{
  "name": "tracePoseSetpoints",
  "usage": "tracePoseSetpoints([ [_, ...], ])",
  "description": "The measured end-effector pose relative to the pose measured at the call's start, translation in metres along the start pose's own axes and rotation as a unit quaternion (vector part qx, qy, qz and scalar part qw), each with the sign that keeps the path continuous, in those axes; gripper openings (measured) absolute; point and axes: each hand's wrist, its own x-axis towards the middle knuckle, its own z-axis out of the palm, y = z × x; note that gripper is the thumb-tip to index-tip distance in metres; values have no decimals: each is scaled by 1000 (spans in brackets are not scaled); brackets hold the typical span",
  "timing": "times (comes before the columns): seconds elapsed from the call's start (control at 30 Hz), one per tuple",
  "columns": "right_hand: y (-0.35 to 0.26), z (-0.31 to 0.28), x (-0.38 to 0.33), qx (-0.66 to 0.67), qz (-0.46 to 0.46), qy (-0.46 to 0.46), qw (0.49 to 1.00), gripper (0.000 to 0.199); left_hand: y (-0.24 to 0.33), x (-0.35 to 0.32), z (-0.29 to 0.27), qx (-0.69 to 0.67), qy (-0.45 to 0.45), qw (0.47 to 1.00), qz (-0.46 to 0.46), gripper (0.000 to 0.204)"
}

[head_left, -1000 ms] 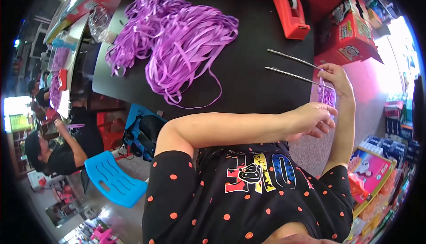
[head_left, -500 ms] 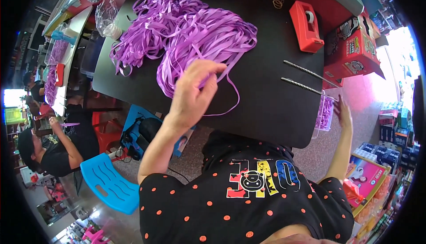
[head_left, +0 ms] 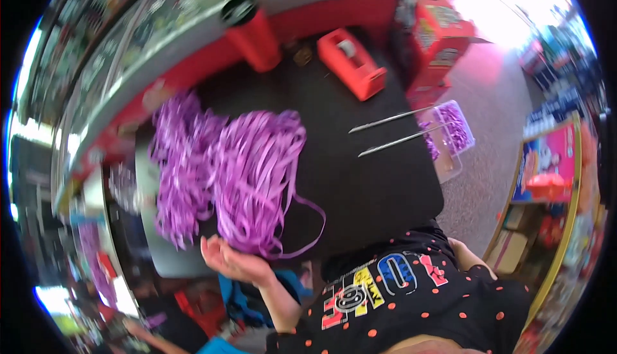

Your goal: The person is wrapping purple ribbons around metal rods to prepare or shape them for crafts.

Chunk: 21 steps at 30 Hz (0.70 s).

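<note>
Two purple ribbon heaps [head_left: 257, 180] lie toward the left of the dark surface [head_left: 373, 199], bare room between them and two metal rods [head_left: 392, 145] jutting across its right edge. The left hand [head_left: 238, 264], grip loosely wide, hangs beside the ribbon; the right hand's hidden, its grip I can't tell.

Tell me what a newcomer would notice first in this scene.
Probably the big heap of purple ribbon, on the left of the black table, with the left hand by its near edge. Next, perhaps, the bright red tape dispenser toward the table's far side, and two metal rods lying across the right edge.
</note>
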Motion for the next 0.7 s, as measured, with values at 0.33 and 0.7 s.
tracePoseSetpoints([
  [0.33,12,9,-3,74,-145,173,972,23,-3,5,-14,89,-110,989,30,51],
  [0.7,-12,13,-12,-25,-161,254,953,22,-5,9,-8,223,-151,954,129,52],
])
